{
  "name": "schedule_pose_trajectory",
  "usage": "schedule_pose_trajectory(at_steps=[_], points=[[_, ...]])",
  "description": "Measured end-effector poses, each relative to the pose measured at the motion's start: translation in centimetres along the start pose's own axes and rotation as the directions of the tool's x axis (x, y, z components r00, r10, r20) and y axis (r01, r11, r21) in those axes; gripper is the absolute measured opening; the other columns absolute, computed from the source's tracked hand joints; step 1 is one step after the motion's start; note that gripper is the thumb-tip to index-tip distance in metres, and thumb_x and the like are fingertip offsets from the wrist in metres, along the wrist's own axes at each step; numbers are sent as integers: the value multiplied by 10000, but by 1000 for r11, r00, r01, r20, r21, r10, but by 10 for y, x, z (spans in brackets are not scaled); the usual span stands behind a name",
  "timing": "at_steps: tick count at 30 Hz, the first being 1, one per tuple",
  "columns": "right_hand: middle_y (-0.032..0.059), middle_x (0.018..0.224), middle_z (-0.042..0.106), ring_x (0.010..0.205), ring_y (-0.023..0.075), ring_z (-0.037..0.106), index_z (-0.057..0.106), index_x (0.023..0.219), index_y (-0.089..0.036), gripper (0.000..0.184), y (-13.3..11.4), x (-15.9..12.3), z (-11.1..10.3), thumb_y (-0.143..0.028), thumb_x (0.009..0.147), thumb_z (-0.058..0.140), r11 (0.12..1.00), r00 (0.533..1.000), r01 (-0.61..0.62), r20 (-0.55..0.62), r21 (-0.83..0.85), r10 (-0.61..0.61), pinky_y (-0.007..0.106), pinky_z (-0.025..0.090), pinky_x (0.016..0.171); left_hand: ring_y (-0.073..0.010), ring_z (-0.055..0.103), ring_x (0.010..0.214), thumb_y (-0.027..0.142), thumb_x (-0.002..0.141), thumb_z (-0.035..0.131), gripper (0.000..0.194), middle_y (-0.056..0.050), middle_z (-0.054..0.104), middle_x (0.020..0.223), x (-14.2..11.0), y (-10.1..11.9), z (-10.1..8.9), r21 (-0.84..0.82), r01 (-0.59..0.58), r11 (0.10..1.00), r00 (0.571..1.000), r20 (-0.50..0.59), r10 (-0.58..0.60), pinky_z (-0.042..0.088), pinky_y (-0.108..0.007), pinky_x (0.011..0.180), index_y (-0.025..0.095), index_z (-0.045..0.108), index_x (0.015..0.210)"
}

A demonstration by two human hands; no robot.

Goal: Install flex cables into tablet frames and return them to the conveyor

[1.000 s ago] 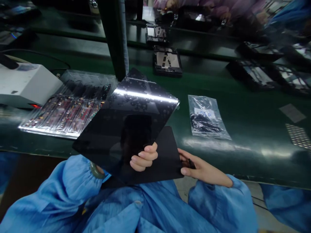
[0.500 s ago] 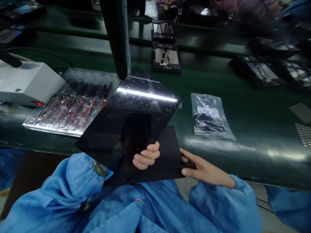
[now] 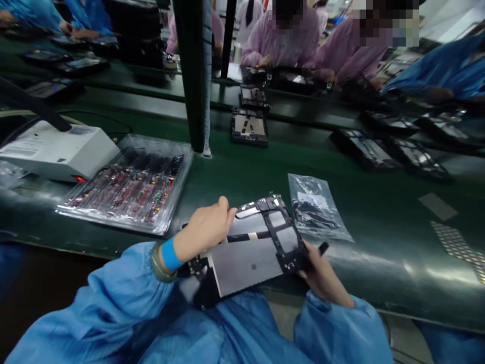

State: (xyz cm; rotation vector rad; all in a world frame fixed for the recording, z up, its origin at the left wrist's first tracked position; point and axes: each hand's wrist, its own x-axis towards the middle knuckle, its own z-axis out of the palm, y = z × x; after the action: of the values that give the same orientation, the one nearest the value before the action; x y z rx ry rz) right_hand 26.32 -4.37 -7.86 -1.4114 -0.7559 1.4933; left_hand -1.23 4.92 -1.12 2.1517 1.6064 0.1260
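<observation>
A tablet assembly (image 3: 250, 255) lies tilted at the near edge of the green belt, its back up, showing a grey metal plate and a black inner frame. My left hand (image 3: 206, 227) grips its far left edge, fingers curled over the rim. My right hand (image 3: 322, 273) holds its right end from beneath, fingers closed; a small black piece (image 3: 323, 247) sticks up by this hand. Both sleeves are blue.
A clear tray of circuit boards (image 3: 132, 187) and a white box (image 3: 56, 151) lie to the left. A plastic bag of small parts (image 3: 314, 207) lies right of the tablet. A dark post (image 3: 193, 76) rises behind. More tablet frames (image 3: 250, 124) ride the belt; people in pink work across it.
The tablet has been turned over and lowered: its glossy black screen faced me before, now its open back does. My left hand moved from the screen's front to the far edge. The camera tilted up.
</observation>
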Motion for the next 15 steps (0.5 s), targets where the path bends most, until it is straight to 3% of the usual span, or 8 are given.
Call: schedule_pose_trajectory(at_steps=[3, 4, 7, 9, 12, 15], points=[[-43, 586, 513, 362, 34, 250, 647, 888, -210, 355, -18, -3, 7, -468, 689, 788, 996, 999, -34, -24, -78, 32, 188, 170, 315, -253, 655, 817, 384, 983, 338, 318, -124, 634, 974, -3, -4, 9, 14, -65, 998, 984, -165, 67, 495, -365, 731, 144, 497, 1119], [-50, 565, 494, 349, 25, 225, 630, 837, -206, 331, -26, -1, 8, -454, 686, 789, 997, 998, -18, -58, -76, 14, 187, 155, 305, -264, 640, 912, 376, 978, 361, 321, -140, 612, 1053, -5, -8, 9, 8, -106, 994, 959, -263, 104, 498, -382, 790, 139, 494, 1149], [-64, 517, 427, 327, 22, 219, 567, 700, -215, 306, -57, 16, 8, -422, 674, 792, 991, 964, 132, -231, -26, -134, 198, 167, 280, -294, 537, 1131, 326, 962, 414, 324, -173, 543, 1171, -13, -24, 0, 25, -186, 982, 832, -527, 171, 458, -442, 949, 116, 491, 1196], [-63, 517, 385, 344, 38, 252, 520, 634, -226, 306, -84, 41, 12, -367, 688, 787, 957, 890, 290, -366, -4, -272, 218, 205, 286, -298, 505, 1177, 297, 956, 434, 304, -175, 529, 1185, -23, -36, -7, 26, -175, 984, 777, -610, 154, 441, -465, 988, 118, 502, 1193], [-48, 574, 384, 398, 63, 313, 439, 609, -244, 349, -127, 97, 35, -311, 743, 753, 893, 769, 450, -502, -16, -396, 246, 254, 324, -311, 472, 1230, 261, 937, 480, 262, -171, 528, 1200, -41, -52, -7, 44, -111, 993, 743, -659, 112, 422, -494, 1019, 128, 536, 1155], [-40, 647, 430, 448, 79, 378, 480, 739, -251, 224, -163, 165, 81, -355, 866, 632, 883, 756, 467, -500, -41, -423, 230, 307, 366, -310, 462, 1244, 225, 927, 496, 218, -162, 535, 1209, -59, -68, 1, 54, -48, 997, 707, -704, 72, 421, -499, 1025, 138, 554, 1119]])
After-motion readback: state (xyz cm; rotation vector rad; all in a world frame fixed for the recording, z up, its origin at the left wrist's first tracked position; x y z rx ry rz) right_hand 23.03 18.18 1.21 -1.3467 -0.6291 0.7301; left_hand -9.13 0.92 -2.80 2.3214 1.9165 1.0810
